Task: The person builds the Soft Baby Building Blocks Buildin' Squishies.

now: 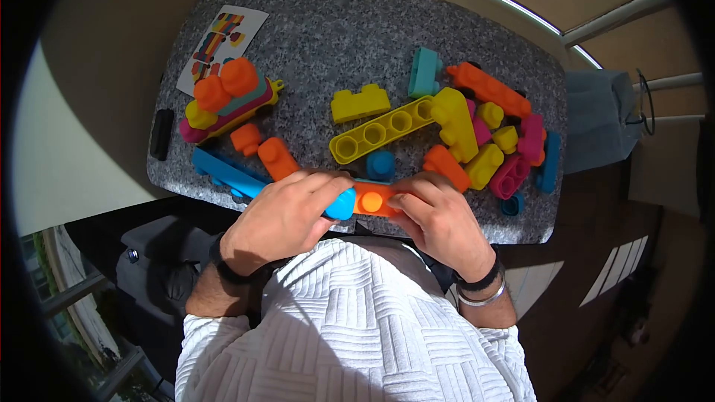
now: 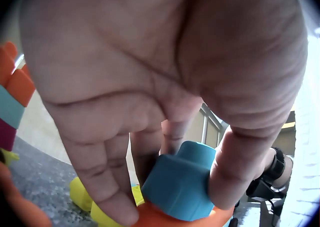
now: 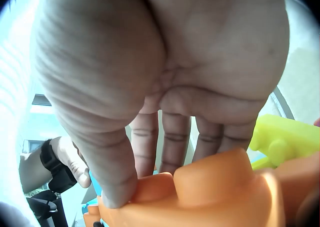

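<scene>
At the near table edge my left hand [image 1: 287,212] pinches a small blue toy block [image 1: 341,205] between thumb and fingers. In the left wrist view this blue block [image 2: 180,184], its stud upward, sits on top of an orange block. My right hand [image 1: 447,219] grips the right end of that long orange block [image 1: 371,201], whose round stud shows between the hands. A strip of teal shows just behind it. Beyond the hands stands a round blue piece [image 1: 380,165]. Close by my right hand's fingers lies another orange block [image 1: 447,168].
A stacked block build [image 1: 232,100] stands at the left beside a printed picture card [image 1: 227,37]. A long blue piece [image 1: 227,171] and loose orange blocks [image 1: 277,158] lie near my left hand. A long yellow beam [image 1: 383,130] and several mixed blocks spread over the right side.
</scene>
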Demonstrator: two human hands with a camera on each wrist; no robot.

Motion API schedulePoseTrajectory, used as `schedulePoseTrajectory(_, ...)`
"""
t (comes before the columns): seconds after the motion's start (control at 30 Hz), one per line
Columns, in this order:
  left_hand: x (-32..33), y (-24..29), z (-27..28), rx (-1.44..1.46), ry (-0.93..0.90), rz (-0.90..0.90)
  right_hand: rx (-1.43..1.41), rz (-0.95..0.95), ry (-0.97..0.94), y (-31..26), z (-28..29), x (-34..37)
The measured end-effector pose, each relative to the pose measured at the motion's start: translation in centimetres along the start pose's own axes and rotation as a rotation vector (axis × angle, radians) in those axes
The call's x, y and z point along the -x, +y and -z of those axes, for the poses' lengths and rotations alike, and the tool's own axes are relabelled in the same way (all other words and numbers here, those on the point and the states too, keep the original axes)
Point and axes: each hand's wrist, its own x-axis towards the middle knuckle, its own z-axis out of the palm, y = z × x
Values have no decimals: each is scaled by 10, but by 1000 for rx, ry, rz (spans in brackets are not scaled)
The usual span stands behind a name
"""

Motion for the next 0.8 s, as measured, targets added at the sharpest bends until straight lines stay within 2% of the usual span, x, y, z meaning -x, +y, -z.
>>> schedulePoseTrajectory(0.1,-3,-2,-3,31,-19,75,-28,-9,20,0,-2,0)
schedulePoseTrajectory(0.37,-8,3,-7,-51,33,65,-52,-3,-38,5,7,-2)
schedulePoseTrajectory(0.43,-8,2,-9,-57,51,53,-13,-93,-12,9,22,-4)
schedulePoseTrajectory(0.5,-8,2,-9,-49,61,60,138,-90,223,21,32,-10)
schedulePoseTrajectory(0.57,-7,1,-10,-42,67,60,340,-141,326,37,38,-16)
schedulePoseTrajectory(0.7,-6,-1,-12,-24,73,70,416,-145,332,66,32,-19)
schedulePoseTrajectory(0.77,-5,-1,-13,-16,83,70,307,-272,254,78,26,-21)
schedulePoseTrajectory(0.8,-4,-2,-13,-7,85,59,305,-260,249,79,26,-21)
